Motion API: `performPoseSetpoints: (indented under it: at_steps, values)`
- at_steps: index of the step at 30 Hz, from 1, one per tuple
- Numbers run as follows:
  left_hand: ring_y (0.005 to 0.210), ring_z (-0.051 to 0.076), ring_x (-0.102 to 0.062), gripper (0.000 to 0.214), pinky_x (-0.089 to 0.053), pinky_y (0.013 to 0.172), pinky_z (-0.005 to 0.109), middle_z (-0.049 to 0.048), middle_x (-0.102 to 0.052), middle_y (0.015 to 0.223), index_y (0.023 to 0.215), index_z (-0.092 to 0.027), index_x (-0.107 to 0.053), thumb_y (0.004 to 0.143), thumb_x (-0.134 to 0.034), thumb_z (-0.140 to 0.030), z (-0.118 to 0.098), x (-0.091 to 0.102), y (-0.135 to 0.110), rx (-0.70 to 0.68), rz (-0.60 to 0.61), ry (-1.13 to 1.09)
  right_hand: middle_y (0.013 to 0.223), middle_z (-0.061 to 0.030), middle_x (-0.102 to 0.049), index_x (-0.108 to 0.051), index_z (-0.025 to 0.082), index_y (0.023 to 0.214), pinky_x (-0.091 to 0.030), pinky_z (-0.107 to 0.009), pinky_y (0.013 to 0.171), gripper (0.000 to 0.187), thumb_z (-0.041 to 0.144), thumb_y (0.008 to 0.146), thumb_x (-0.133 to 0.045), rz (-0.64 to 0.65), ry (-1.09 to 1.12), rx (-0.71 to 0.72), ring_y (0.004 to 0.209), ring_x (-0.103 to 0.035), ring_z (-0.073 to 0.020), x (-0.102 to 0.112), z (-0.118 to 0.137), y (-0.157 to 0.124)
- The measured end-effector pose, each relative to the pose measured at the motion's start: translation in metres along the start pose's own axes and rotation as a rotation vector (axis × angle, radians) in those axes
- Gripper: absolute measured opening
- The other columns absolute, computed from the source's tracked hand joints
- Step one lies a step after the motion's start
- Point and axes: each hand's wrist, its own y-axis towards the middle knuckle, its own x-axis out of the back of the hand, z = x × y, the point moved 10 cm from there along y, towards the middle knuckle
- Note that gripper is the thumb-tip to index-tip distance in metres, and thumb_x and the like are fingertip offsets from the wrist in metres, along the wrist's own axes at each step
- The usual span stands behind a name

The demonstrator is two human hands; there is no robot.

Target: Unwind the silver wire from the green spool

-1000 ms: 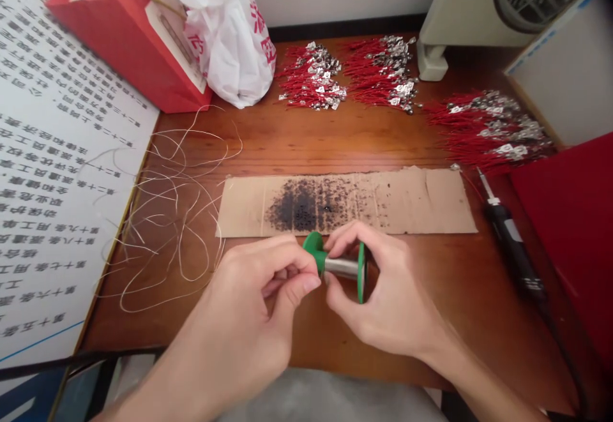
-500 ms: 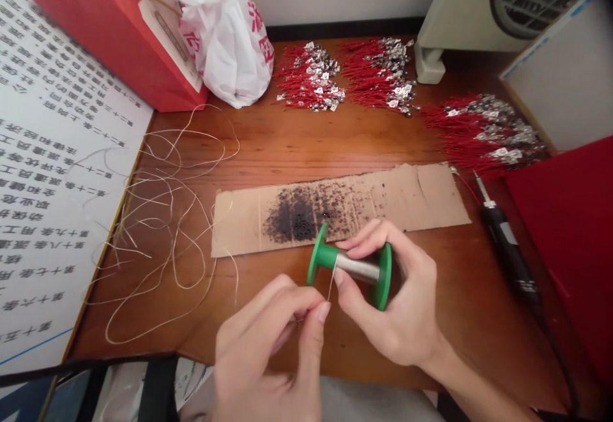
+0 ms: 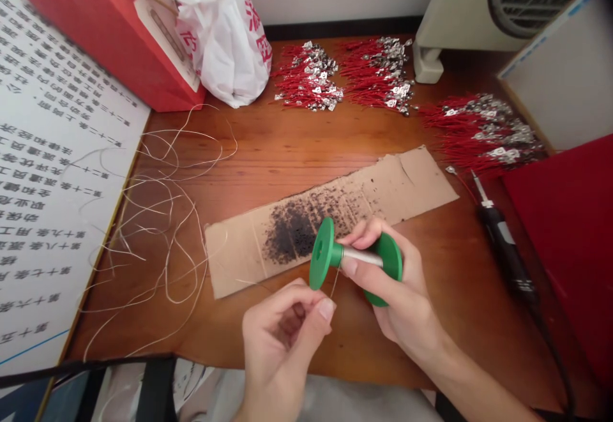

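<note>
My right hand [image 3: 395, 301] grips a green spool [image 3: 325, 256] wound with silvery wire, held above the near part of the wooden table [image 3: 297, 147]. A thin strand of wire [image 3: 334, 280] runs down from the spool to my left hand [image 3: 287, 329], whose thumb and forefinger pinch its end. Just behind the spool lies a strip of cardboard [image 3: 407, 182] with a patch of black burn marks, skewed so its right end points away from me.
Loose pale wire [image 3: 158, 205] lies tangled at the left. Bundles of red leads with metal tags [image 3: 309, 83] sit at the back and right. A soldering iron [image 3: 502, 249] lies at right, beside a red board [image 3: 565, 230]. A red bag and white plastic bag [image 3: 225, 32] stand back left.
My left hand has drawn away from the spool toward me, pulling out a strand of wire. The right hand turned the spool and lifted it slightly. The cardboard has rotated.
</note>
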Motion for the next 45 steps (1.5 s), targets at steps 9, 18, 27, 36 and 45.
performPoseSetpoints:
  at_steps: [9, 18, 27, 36, 45]
  values:
    - [0.059, 0.004, -0.044, 0.029, -0.033, 0.054, 0.016, 0.0003, -0.057, 0.073, 0.086, -0.016, -0.07, 0.089, -0.078, -0.043, 0.037, 0.01, 0.004, 0.241, 0.041, -0.091, 0.087, -0.0013, -0.058, -0.053, 0.015, 0.076, -0.045, -0.026, 0.064, 0.039, 0.032, 0.071, -0.088, -0.01, 0.121, -0.163, 0.07, -0.054, -0.0092, -0.004, -0.01, 0.006]
    - [0.055, 0.006, -0.033, 0.05, -0.023, 0.051, 0.02, -0.0018, -0.042, 0.061, 0.075, -0.013, -0.059, 0.076, -0.082, -0.058, 0.019, 0.0, 0.042, 0.389, 0.433, -0.041, 0.086, -0.0004, -0.06, -0.036, 0.015, 0.078, -0.039, -0.019, 0.061, 0.046, 0.019, 0.072, -0.081, 0.461, 0.12, -0.258, 0.071, -0.048, -0.007, -0.039, 0.001, -0.008]
    - [0.067, 0.01, -0.047, 0.03, -0.036, 0.061, 0.021, 0.0013, -0.056, 0.072, 0.081, -0.012, -0.064, 0.083, -0.077, -0.039, -0.027, 0.002, 0.053, 0.365, 0.613, 0.373, 0.079, 0.0018, -0.06, -0.041, 0.02, 0.079, -0.046, -0.024, 0.06, 0.024, 0.013, 0.078, -0.064, 0.436, -0.787, 0.189, 0.068, -0.055, -0.0102, -0.04, 0.015, -0.02]
    - [0.067, 0.006, -0.052, 0.022, -0.041, 0.061, 0.019, -0.0018, -0.057, 0.077, 0.081, -0.019, -0.057, 0.102, -0.052, -0.024, -0.074, -0.006, 0.015, -0.17, 0.323, 0.832, 0.095, 0.0009, -0.066, -0.039, 0.019, 0.079, -0.051, -0.02, 0.069, 0.032, 0.011, 0.075, -0.07, 0.212, -0.809, 0.483, 0.077, -0.064, -0.0078, -0.034, 0.043, -0.014]
    - [0.055, 0.005, -0.046, 0.014, -0.036, 0.048, 0.016, -0.0037, -0.052, 0.069, 0.087, -0.021, -0.064, 0.094, -0.061, -0.008, -0.074, -0.004, -0.005, -0.453, 0.073, 0.604, 0.084, 0.0005, -0.066, -0.036, 0.017, 0.073, -0.05, -0.019, 0.067, 0.035, 0.014, 0.079, -0.07, 0.053, -0.487, 0.36, 0.073, -0.063, -0.0083, -0.015, 0.049, -0.001]
